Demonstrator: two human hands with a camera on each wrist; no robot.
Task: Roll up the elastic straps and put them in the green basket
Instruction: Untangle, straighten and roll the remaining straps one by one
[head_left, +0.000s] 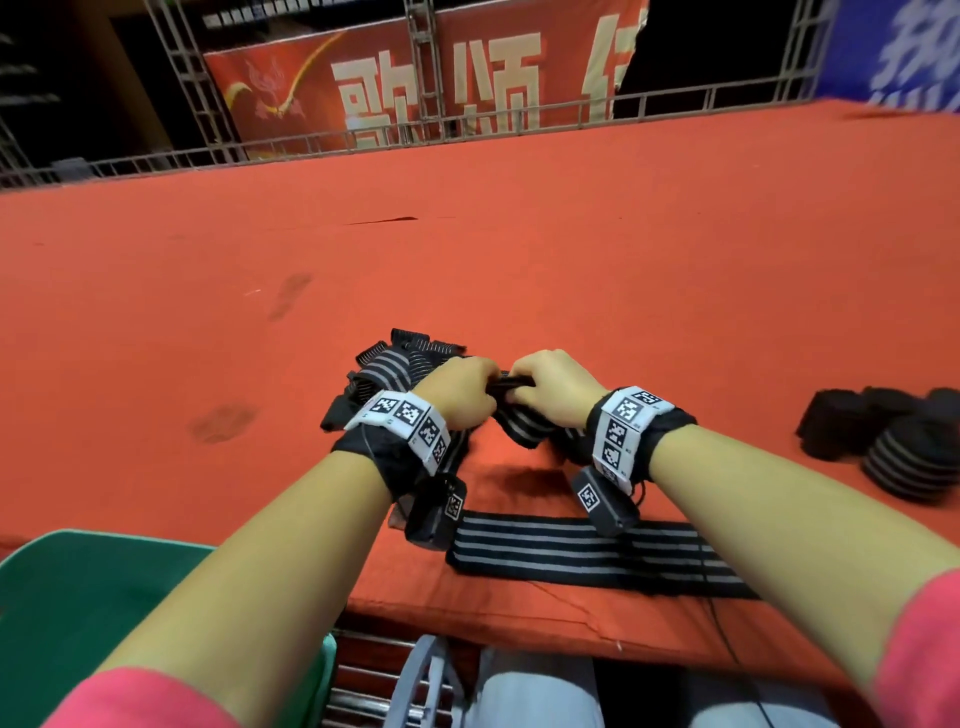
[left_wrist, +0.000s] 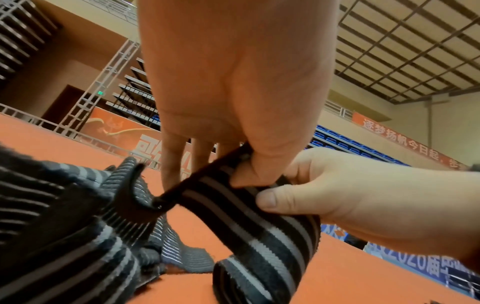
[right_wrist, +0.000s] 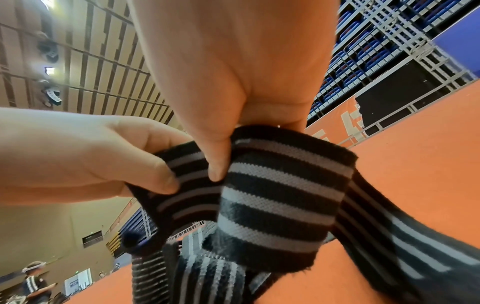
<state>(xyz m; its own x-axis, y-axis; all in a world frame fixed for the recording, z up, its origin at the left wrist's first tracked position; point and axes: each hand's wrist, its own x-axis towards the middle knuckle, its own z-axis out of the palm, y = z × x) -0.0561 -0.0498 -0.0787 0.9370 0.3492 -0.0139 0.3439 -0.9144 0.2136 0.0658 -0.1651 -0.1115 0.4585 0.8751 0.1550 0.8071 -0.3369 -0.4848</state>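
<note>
An orange-red counter (head_left: 571, 249) is seen, with a green basket (head_left: 78, 613) below its near left edge. A loose strap pile (head_left: 395, 364) and rolled straps (head_left: 904, 441) lie on it. Above the counter, one striped elastic strap (left_wrist: 259, 236) is pinched at its end by both hands, left (head_left: 457, 395) and right (head_left: 556, 387).

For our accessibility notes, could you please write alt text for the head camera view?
Both hands, the left hand and the right hand, pinch one end of a black elastic strap with grey stripes above a red cloth-covered table. Its tail lies flat at the table's near edge, a pile of unrolled straps sits behind the left hand, rolled straps lie far right, and a green plastic basket stands lower left.
</note>
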